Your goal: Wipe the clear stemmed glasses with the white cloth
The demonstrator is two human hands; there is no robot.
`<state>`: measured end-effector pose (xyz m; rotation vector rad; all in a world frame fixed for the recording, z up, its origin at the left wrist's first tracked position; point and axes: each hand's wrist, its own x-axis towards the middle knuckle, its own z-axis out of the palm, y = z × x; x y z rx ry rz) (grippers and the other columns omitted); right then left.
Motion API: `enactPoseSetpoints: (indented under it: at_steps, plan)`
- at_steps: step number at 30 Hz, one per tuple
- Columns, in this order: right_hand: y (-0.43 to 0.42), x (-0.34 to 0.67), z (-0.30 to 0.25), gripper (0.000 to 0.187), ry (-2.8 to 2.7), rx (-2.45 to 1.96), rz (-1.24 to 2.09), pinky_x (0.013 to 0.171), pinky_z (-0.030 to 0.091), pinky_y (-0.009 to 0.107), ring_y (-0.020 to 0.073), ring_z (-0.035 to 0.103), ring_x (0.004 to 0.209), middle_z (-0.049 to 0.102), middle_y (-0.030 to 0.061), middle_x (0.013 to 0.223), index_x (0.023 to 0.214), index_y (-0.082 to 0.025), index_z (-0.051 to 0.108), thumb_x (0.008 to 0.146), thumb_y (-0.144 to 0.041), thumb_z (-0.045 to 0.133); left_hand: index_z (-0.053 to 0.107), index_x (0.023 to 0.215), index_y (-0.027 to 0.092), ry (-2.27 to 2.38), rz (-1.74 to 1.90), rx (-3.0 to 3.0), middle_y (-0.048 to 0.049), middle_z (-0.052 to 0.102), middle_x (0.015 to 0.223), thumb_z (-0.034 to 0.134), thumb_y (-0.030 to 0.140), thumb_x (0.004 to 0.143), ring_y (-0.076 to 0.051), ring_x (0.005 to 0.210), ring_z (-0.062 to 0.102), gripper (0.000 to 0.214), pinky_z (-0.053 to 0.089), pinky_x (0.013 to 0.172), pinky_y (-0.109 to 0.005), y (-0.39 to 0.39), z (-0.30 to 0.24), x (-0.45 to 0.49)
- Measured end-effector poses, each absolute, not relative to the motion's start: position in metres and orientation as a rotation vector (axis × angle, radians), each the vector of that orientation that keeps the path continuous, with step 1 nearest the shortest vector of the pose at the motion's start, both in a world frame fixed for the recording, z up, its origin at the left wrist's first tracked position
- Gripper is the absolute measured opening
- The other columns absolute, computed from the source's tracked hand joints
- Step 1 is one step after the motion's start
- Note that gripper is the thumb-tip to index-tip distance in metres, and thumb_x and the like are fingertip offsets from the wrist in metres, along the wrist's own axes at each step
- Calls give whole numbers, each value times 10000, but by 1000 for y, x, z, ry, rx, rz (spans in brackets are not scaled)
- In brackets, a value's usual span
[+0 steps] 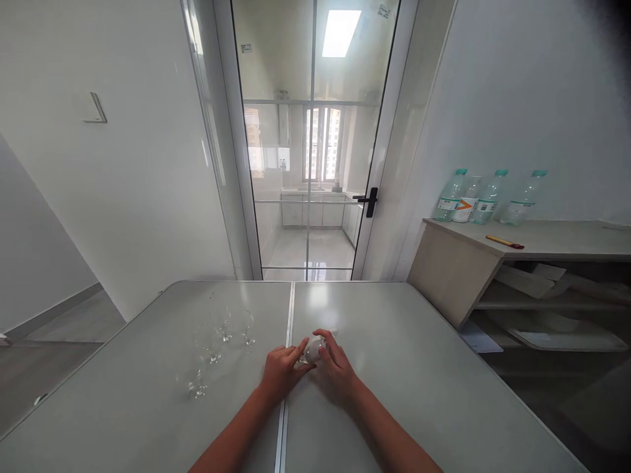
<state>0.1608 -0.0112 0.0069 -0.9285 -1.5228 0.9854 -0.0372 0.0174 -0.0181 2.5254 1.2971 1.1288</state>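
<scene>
My left hand [280,371] and my right hand [338,368] meet near the middle of the grey table [419,387]. Between them is a clear wine glass [314,349], lying on its side or tilted low over the table, with a bit of white cloth or paper at it. The fingers of both hands curl round the glass. To the left stand several other clear stemmed glasses [217,341], upright and apart from my hands.
A glass door [315,138] with a black handle [369,201] stands behind the table. On the right is a wooden shelf unit [497,263] carrying three water bottles [486,197], a paper cup and a red-yellow pen-like tool [505,242].
</scene>
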Motion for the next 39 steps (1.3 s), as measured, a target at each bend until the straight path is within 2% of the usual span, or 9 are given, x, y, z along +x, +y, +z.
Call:
enactPoseSetpoints:
  at_steps: [4, 7, 12, 16, 21, 25, 29, 34, 39]
  plan:
    - [-12, 160, 9, 502, -1447, -944, 1131, 804, 473, 365, 227, 565, 848, 624, 56, 977, 1309, -269, 565, 1015, -645, 409, 704, 1347, 266, 1250, 1004, 2647, -79, 740, 710, 722, 450, 902, -190, 614, 646, 482, 478, 647, -272, 19, -16, -45]
    - [-12, 162, 9, 517, -1429, -941, 1153, 778, 466, 360, 224, 550, 798, 613, 53, 937, 1284, -263, 586, 1006, -663, 413, 706, 1345, 246, 1227, 967, 2575, -87, 748, 736, 760, 435, 865, -186, 622, 623, 519, 471, 653, -282, 16, -14, -45]
    - [-11, 171, 4, 483, -1585, -900, 1059, 747, 454, 345, 218, 556, 774, 626, 37, 904, 1281, -276, 579, 1018, -639, 399, 714, 1332, 238, 1086, 858, 2072, 16, 650, 664, 816, 455, 780, -135, 592, 515, 601, 405, 607, -247, 8, 4, -36]
    - [-10, 180, 9, 446, -1838, -863, 843, 795, 463, 373, 249, 568, 859, 637, 59, 981, 1309, -268, 565, 998, -571, 464, 771, 1210, 122, 868, 751, 1664, 0, 606, 676, 795, 538, 794, -134, 606, 510, 589, 391, 579, -246, 7, 17, -32]
    - [-12, 182, 15, 404, -1983, -804, 750, 906, 463, 445, 306, 582, 994, 665, 85, 1112, 1349, -318, 569, 978, -473, 531, 734, 1298, 187, 992, 903, 2008, 0, 650, 657, 815, 536, 793, -137, 582, 567, 620, 425, 591, -241, 12, -6, -37]
    - [-14, 172, 16, 397, -1656, -939, 991, 868, 487, 405, 268, 595, 926, 645, 64, 1073, 1290, -316, 599, 1012, -563, 461, 668, 1383, 233, 1145, 1108, 2609, -25, 718, 672, 765, 481, 874, -163, 582, 648, 573, 442, 587, -254, 14, -22, -43]
    - [-16, 160, 22, 533, -1191, -1027, 1434, 819, 504, 372, 236, 585, 850, 635, 42, 954, 1311, -296, 597, 978, -690, 463, 593, 1428, 197, 1132, 1059, 2951, -36, 736, 724, 664, 434, 970, -165, 608, 685, 521, 452, 596, -269, 17, -19, -48]
    - [-16, 157, 21, 643, -804, -941, 1716, 983, 462, 382, 239, 616, 1010, 663, 55, 1098, 1453, -282, 523, 962, -698, 500, 600, 1350, 151, 1026, 987, 3072, -31, 723, 732, 703, 465, 938, -163, 599, 670, 528, 454, 590, -275, 24, -22, -51]
    - [-18, 176, 16, 764, -1162, -967, 1673, 933, 480, 417, 257, 637, 926, 686, 54, 1025, 1572, -314, 377, 922, -656, 587, 660, 1328, 183, 992, 981, 2729, -20, 725, 716, 788, 549, 833, -142, 568, 620, 628, 415, 574, -249, 30, -18, -55]
